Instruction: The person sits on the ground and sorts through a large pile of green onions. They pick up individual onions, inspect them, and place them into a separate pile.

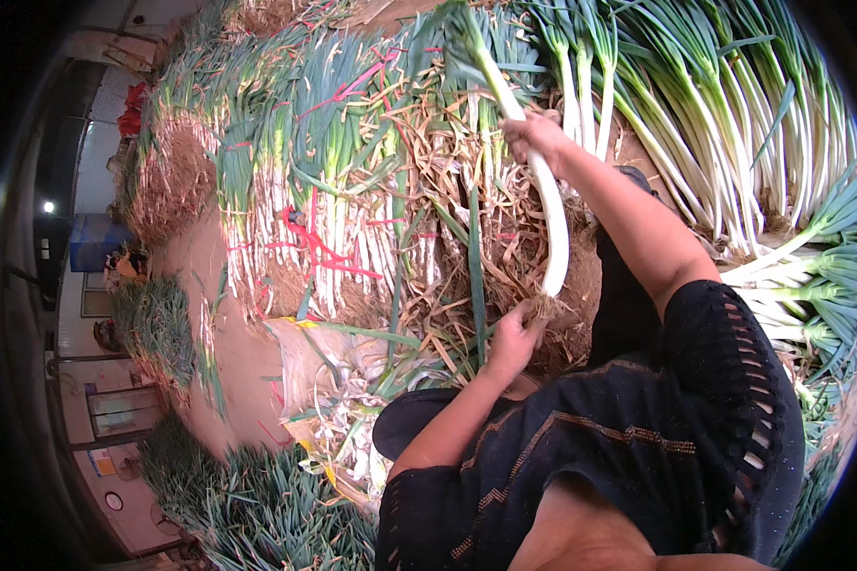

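A long green onion stalk [551,214] with a thick white shank stretches across the middle of the view. Around its upper shank, just below the green leaves, my right hand [535,139] is closed. My left hand [518,335] is at the lower end, its fingers at the hairy roots [548,305]; whether they grip the roots is hard to tell. Dry leaves and soil lie beneath the stalk. Left of it are unpeeled green onions [336,243] with dirty roots, some bound with red ties. Cleaned green onions [714,157] with white shanks lie at the right.
A pale sack [303,357] with leaf scraps lies at lower left of my left hand. More green onions [278,507] are heaped at the bottom left, others [793,292] beside my right arm. A blue box [100,243] stands at the far left.
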The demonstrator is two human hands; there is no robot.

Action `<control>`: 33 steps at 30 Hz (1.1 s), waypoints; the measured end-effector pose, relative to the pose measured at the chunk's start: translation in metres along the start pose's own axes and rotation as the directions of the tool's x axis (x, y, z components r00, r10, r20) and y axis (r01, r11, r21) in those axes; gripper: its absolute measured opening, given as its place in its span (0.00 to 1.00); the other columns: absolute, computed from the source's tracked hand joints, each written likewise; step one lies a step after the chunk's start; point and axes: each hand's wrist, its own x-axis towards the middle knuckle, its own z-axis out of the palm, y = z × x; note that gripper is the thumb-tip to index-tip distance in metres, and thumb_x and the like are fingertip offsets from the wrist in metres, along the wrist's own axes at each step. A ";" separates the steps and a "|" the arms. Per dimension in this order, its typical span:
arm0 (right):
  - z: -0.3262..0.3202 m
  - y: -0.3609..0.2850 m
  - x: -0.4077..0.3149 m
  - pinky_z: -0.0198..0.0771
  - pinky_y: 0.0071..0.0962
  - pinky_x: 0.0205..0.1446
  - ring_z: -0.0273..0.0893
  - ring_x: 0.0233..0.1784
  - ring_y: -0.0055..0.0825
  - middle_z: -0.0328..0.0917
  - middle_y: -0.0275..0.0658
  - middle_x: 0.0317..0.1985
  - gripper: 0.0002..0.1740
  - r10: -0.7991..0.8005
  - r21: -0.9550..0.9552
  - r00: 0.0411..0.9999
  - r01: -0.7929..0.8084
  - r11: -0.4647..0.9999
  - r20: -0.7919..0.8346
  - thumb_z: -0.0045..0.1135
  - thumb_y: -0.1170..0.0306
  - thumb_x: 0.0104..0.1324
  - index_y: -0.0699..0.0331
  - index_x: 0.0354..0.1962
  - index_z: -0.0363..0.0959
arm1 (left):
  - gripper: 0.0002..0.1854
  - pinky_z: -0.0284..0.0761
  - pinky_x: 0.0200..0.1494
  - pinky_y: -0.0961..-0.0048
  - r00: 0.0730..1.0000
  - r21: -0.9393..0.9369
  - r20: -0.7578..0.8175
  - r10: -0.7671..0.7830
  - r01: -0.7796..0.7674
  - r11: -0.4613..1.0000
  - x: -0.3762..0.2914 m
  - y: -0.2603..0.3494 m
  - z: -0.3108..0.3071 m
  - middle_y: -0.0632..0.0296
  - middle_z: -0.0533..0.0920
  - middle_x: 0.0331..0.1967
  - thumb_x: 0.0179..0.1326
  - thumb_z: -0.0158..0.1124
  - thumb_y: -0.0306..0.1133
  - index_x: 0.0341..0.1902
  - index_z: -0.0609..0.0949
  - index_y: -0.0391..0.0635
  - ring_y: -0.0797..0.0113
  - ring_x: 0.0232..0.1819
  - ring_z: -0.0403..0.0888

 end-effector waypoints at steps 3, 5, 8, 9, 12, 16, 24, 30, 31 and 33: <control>-0.020 -0.001 0.005 0.55 0.11 0.14 0.53 0.13 0.08 0.56 0.20 0.17 0.10 0.001 0.277 0.957 -0.085 0.957 0.290 0.47 0.72 0.65 0.57 0.44 0.61 | 0.38 0.69 0.59 0.62 0.992 -0.567 0.122 0.033 0.042 0.823 0.010 0.031 -0.012 0.47 0.54 0.67 0.51 0.60 0.30 0.66 0.56 0.38 0.55 0.61 0.66; -0.015 0.007 0.001 0.54 0.10 0.15 0.53 0.14 0.08 0.57 0.20 0.17 0.13 -0.025 0.465 0.913 -0.183 0.866 0.406 0.46 0.72 0.65 0.56 0.48 0.61 | 0.36 0.75 0.52 0.61 0.963 -0.926 0.230 0.141 0.173 0.334 0.027 0.058 -0.014 0.47 0.63 0.62 0.53 0.61 0.35 0.64 0.59 0.39 0.55 0.57 0.70; -0.003 0.013 -0.005 0.57 0.12 0.14 0.55 0.14 0.11 0.59 0.23 0.18 0.12 0.081 0.391 0.958 -0.190 0.900 0.276 0.48 0.72 0.64 0.58 0.46 0.62 | 0.25 0.80 0.34 0.71 0.930 -0.853 0.353 0.102 0.275 0.443 0.038 0.057 -0.003 0.57 0.78 0.40 0.63 0.52 0.38 0.61 0.64 0.40 0.64 0.35 0.80; -0.004 0.016 -0.001 0.57 0.14 0.14 0.56 0.14 0.12 0.59 0.24 0.18 0.11 0.135 0.292 0.982 -0.169 0.941 0.133 0.49 0.71 0.63 0.59 0.43 0.62 | 0.24 0.76 0.32 0.76 0.913 -0.871 0.395 0.104 0.336 0.360 0.038 0.045 0.003 0.55 0.78 0.37 0.64 0.52 0.39 0.60 0.66 0.39 0.67 0.32 0.78; -0.019 0.025 0.015 0.56 0.16 0.13 0.56 0.13 0.13 0.60 0.25 0.18 0.07 0.133 0.175 0.983 -0.155 0.972 0.130 0.50 0.73 0.61 0.62 0.35 0.61 | 0.20 0.72 0.29 0.77 0.965 -0.824 0.260 0.046 0.196 0.532 0.036 0.026 0.012 0.61 0.78 0.30 0.64 0.52 0.39 0.55 0.70 0.38 0.70 0.27 0.75; -0.038 0.004 0.028 0.64 0.14 0.12 0.61 0.12 0.14 0.68 0.32 0.20 0.13 0.039 -0.142 0.989 -0.059 0.988 -0.144 0.53 0.74 0.58 0.70 0.40 0.65 | 0.17 0.70 0.28 0.74 0.994 -0.182 -0.038 0.099 -0.104 0.978 0.001 0.026 0.013 0.58 0.77 0.23 0.66 0.50 0.43 0.41 0.77 0.40 0.68 0.24 0.75; -0.219 -0.175 -0.044 0.66 0.21 0.30 0.69 0.26 0.18 0.72 0.32 0.28 0.15 -0.675 -0.715 0.694 0.336 0.613 -0.253 0.50 0.58 0.61 0.60 0.38 0.72 | 0.20 0.70 0.51 0.63 0.977 0.492 -0.123 -0.172 0.211 0.845 0.035 -0.092 -0.073 0.53 0.77 0.49 0.64 0.51 0.45 0.49 0.76 0.43 0.60 0.49 0.76; -0.532 -0.196 -0.235 0.72 0.30 0.42 0.76 0.42 0.28 0.76 0.42 0.43 0.23 -0.943 -0.963 0.218 0.047 0.266 -0.250 0.48 0.68 0.61 0.50 0.56 0.67 | 0.30 0.70 0.48 0.65 0.813 0.274 -0.547 -0.199 0.399 0.875 0.159 -0.201 -0.121 0.52 0.79 0.42 0.55 0.61 0.37 0.59 0.66 0.35 0.58 0.44 0.77; -0.570 -0.164 -0.260 0.73 0.31 0.41 0.76 0.40 0.30 0.76 0.43 0.41 0.21 -0.878 -0.854 0.223 0.223 0.470 -0.424 0.50 0.65 0.60 0.60 0.51 0.70 | 0.32 0.70 0.48 0.65 0.795 0.244 -0.560 -0.231 0.425 0.872 0.182 -0.219 -0.123 0.52 0.79 0.42 0.53 0.62 0.37 0.60 0.65 0.35 0.58 0.44 0.77; -0.608 -0.100 -0.280 0.73 0.33 0.39 0.76 0.37 0.31 0.76 0.43 0.38 0.22 -0.710 -0.658 0.068 0.322 0.681 -0.701 0.54 0.63 0.59 0.71 0.46 0.70 | 0.43 0.61 0.60 0.65 0.729 -0.122 -0.528 -0.435 0.443 0.888 0.206 -0.208 -0.121 0.42 0.68 0.58 0.50 0.66 0.36 0.66 0.56 0.35 0.53 0.59 0.67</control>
